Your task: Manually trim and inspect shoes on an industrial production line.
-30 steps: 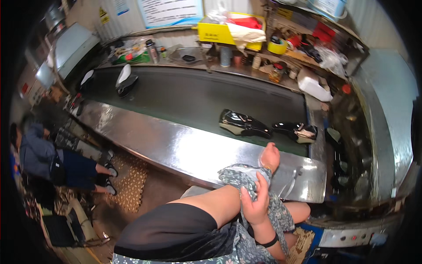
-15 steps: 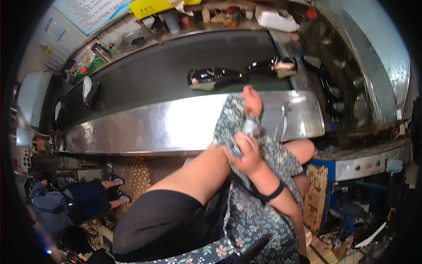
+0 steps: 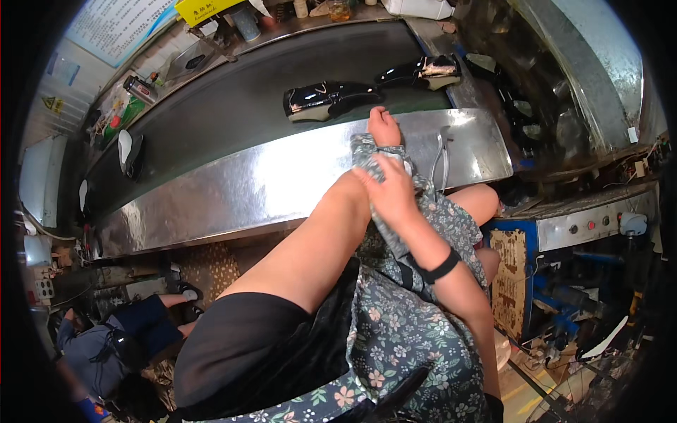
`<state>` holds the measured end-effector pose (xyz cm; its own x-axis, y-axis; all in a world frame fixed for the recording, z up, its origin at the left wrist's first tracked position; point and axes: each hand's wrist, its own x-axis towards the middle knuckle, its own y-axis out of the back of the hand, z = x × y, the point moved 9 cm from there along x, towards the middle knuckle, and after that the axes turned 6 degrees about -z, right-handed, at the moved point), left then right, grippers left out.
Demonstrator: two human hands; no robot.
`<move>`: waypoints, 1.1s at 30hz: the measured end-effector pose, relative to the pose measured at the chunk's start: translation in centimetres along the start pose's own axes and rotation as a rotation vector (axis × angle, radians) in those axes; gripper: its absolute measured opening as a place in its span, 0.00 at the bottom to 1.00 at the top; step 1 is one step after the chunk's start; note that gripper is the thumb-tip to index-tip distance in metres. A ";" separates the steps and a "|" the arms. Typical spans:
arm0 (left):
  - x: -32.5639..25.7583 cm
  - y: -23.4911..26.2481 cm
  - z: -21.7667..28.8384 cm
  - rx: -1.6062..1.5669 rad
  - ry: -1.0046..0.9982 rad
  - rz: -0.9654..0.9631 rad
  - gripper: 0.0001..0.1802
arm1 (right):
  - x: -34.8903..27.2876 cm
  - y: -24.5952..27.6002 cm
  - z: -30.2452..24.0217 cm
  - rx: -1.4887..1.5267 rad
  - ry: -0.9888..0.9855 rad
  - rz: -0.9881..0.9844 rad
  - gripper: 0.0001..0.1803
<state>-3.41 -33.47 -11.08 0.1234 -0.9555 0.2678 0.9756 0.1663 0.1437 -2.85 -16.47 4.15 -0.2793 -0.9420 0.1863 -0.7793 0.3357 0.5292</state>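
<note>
Right hand (image 3: 393,197), fingers (image 3: 386,166) on rumpled floral cloth sleeve (image 3: 362,149)

Head fisheye | facing down | hands (image 3: 393,193) near | edges perhaps blurred

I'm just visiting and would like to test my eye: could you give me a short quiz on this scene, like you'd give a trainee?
1. True or false: two glossy black shoes lie on the dark surface beyond the metal ledge.
2. Multiple choice: what is the person's right hand touching?
A) the metal ledge
B) the floral sleeve on the other arm
C) one of the glossy black shoes
3. Fill in the colour: the band around the right forearm is ____.

Key: 1. True. 2. B. 3. Black.
</note>
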 end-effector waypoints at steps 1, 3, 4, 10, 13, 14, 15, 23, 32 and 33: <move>-0.7 -1.2 0.3 -0.016 -0.031 -0.077 0.07 | -1.0 0.7 -2.3 0.091 -0.019 -0.039 0.22; -1.1 -1.5 1.6 -0.045 -0.028 -0.121 0.07 | -2.8 -0.5 -4.7 0.740 -0.124 -0.231 0.18; -1.1 -2.0 1.8 0.005 0.055 -0.164 0.07 | -3.5 0.4 -7.6 0.738 -0.105 -0.359 0.16; -0.7 -1.9 0.5 -0.011 0.193 -0.209 0.08 | -2.6 1.6 -9.0 0.127 0.365 -0.027 0.12; -0.8 -1.6 1.2 -0.037 0.079 -0.175 0.09 | -2.3 1.8 -6.6 -0.027 0.443 0.075 0.11; -0.8 -1.8 1.4 -0.044 0.091 -0.184 0.09 | -2.2 2.2 -6.0 -0.109 0.480 0.141 0.12; -0.9 -2.0 1.5 -0.050 0.103 -0.192 0.09 | -2.3 2.5 -5.2 -0.192 0.517 0.206 0.13; -0.2 -1.1 0.2 -0.034 0.189 -0.162 0.09 | -2.1 2.3 -4.3 0.191 0.334 0.054 0.15; -0.6 -2.1 0.5 0.016 0.273 -0.206 0.10 | -3.0 2.4 -9.5 0.232 0.442 -0.095 0.15; -0.6 -1.8 0.7 0.012 0.235 -0.200 0.10 | -2.8 2.5 -9.3 0.155 0.489 -0.019 0.13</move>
<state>-5.41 -33.06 -10.81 -0.0303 -0.9995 0.0057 0.9827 -0.0288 0.1832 1.20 -13.07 12.62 0.0020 -0.8267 0.5627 -0.8661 0.2799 0.4142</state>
